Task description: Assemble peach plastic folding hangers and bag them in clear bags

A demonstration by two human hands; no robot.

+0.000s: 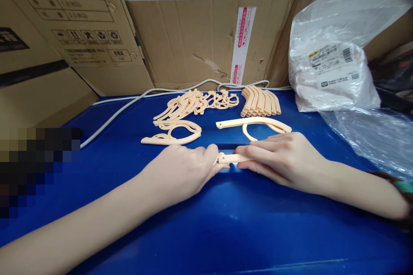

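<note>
Above the blue table, my left hand (183, 167) and my right hand (287, 159) face each other, both closed on a cream plastic folding-hanger part (237, 158). Its round-holed joint end shows between my fingertips. My left thumb and fingers pinch the joint side, where a small piece meets it. My right fingers wrap the longer arm, and most of it is hidden. Beyond my left hand lies a folded hanger piece (189, 140). Behind my right hand rests another, with a long arm (251, 121) and a curved hook part.
Farther back are a loose pile of hanger hooks and thin parts (193, 104) and a neat stack of curved hanger arms (260, 101). A white cable (119, 113) runs behind them. Cardboard boxes (193, 38) wall the back; a white plastic bag (332, 73) stands right.
</note>
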